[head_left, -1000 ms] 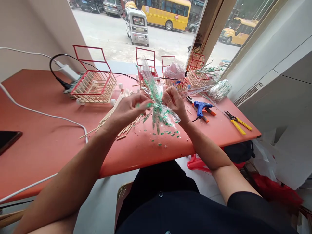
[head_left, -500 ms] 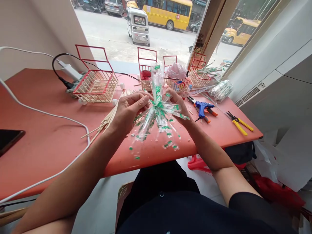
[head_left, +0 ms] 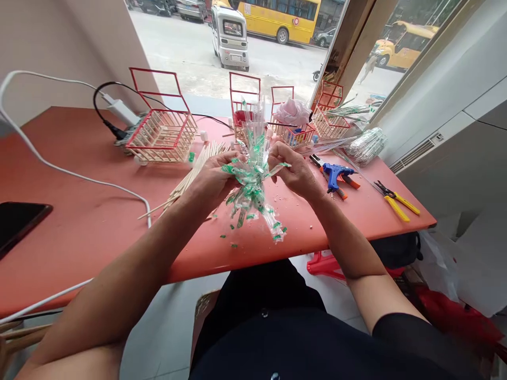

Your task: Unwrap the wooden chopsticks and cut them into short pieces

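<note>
Bunching step, seemingly: left hand (head_left: 214, 182) and right hand (head_left: 296, 171) fingers pinch clear green-printed wrappers (head_left: 252, 186), frame centre, above red table (head_left: 79, 221).

Phone (head_left: 21, 219) cut by left edge; wrapper bundle (head_left: 253, 184) hides fingertips of left hand (head_left: 214, 182); print unreadable.

The widest open stretch of the table (head_left: 99, 232) runs along its front edge, left of the left hand (head_left: 214, 182). The white cable (head_left: 91, 181) and the phone (head_left: 19, 219) at the left edge bound it. Loose wooden sticks (head_left: 186, 178) lie slanting just beside that hand, and a red-framed stick basket (head_left: 162, 136) blocks the back left. Both hands grip a bundle of clear green-printed wrappers (head_left: 253, 195) over the middle. Near the right hand (head_left: 295, 171) lies a blue glue gun (head_left: 336, 173). Bare surface separates it from the yellow pliers (head_left: 398, 200) by the front right corner. Smaller baskets (head_left: 293, 134) line the back edge.
</note>
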`<state>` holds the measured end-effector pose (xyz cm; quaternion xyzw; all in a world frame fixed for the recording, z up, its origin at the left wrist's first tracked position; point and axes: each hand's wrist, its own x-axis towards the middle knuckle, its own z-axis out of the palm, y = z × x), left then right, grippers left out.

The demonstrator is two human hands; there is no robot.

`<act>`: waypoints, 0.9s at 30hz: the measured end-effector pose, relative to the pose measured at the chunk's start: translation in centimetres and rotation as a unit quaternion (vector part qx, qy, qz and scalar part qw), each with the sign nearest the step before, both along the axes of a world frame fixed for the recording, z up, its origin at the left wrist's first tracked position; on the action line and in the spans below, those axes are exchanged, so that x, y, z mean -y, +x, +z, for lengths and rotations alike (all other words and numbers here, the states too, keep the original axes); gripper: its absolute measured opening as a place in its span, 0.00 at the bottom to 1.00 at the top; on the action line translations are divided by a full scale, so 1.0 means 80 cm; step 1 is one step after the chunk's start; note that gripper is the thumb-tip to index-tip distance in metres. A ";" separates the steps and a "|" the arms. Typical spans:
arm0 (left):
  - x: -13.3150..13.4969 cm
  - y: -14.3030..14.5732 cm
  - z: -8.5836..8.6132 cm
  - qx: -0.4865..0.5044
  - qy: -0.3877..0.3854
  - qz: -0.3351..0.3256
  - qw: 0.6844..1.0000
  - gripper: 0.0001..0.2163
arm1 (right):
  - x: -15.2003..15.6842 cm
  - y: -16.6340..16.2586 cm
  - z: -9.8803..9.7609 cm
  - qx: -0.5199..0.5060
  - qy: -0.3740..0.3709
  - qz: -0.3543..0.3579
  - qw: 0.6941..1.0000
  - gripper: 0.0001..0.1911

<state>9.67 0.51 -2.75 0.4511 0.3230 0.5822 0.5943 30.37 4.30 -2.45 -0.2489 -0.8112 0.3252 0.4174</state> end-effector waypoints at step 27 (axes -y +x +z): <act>-0.001 -0.006 -0.001 -0.106 -0.011 -0.051 0.993 0.18 | 0.005 -0.020 -0.010 -0.025 0.030 -0.067 0.997 0.19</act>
